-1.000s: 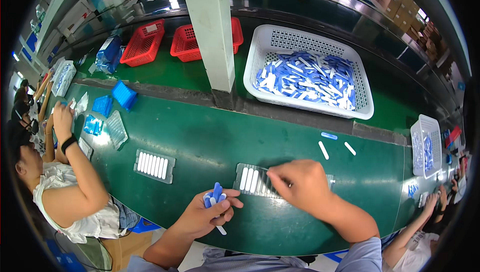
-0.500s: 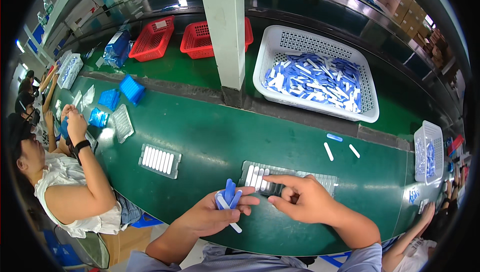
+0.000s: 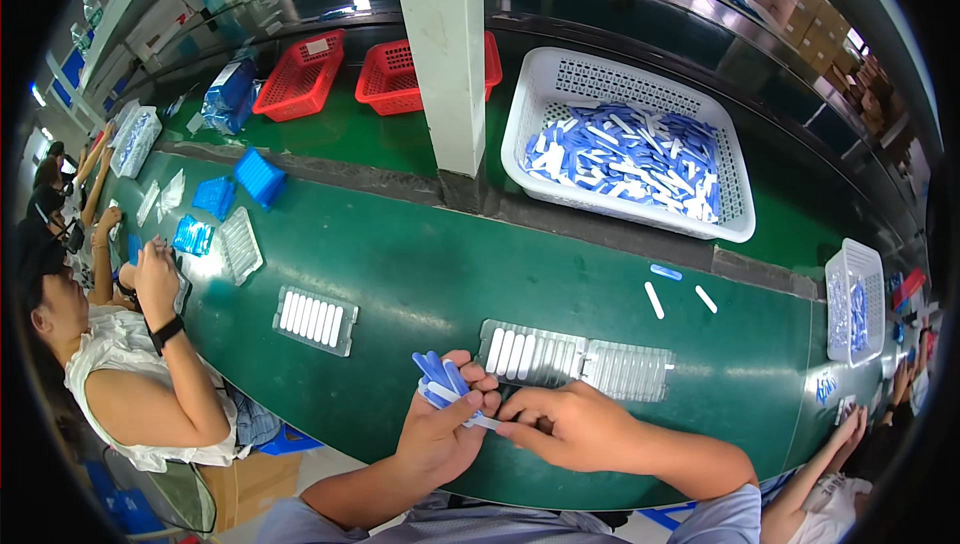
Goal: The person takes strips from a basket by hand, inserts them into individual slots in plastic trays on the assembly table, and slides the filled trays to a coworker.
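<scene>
Lower centre: your left hand (image 3: 437,432) is gripping a bunch of blue and white sticks (image 3: 438,376), fingers hiding their lower parts. Your right hand (image 3: 580,426) is touching one white stick (image 3: 484,422); pinch tightness, cannot tell. Right of centre: clear tray (image 3: 558,354), your right hand covering its lower edge.

Pale blue-grey sleeves (image 3: 724,518); forearms (image 3: 685,456), hands (image 3: 575,426) bare.

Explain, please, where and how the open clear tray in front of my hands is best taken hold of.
The tray is probably best held by both short ends, from left and right together, kept level. It lies open, long from left to right; the seam in its middle might fold, and white sticks sit only in its left half.
</scene>
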Demonstrator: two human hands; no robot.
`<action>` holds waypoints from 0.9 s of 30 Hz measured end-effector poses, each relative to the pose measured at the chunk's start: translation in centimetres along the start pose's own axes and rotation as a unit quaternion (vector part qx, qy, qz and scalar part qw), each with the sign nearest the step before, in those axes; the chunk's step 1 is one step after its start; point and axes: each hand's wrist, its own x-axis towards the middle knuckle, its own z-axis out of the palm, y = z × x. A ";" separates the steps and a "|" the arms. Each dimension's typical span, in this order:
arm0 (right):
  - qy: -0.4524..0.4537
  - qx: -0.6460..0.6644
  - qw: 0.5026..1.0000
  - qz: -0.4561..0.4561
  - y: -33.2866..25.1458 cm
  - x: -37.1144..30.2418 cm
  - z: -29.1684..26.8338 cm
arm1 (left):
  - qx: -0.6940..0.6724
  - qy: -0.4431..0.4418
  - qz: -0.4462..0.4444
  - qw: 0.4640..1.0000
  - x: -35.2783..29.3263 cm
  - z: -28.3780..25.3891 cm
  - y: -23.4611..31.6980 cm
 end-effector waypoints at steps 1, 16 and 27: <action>0.004 0.021 0.999 -0.039 0.6 0.1 0.4 | -0.001 0.001 -0.001 1.000 0.0 0.1 0.0; 0.088 0.071 0.992 -0.064 1.5 0.3 -0.7 | -0.073 0.107 0.023 0.991 1.3 0.3 2.6; 0.109 0.272 0.956 0.000 4.5 0.0 -3.0 | 0.137 0.029 -0.188 0.972 0.1 -0.5 4.5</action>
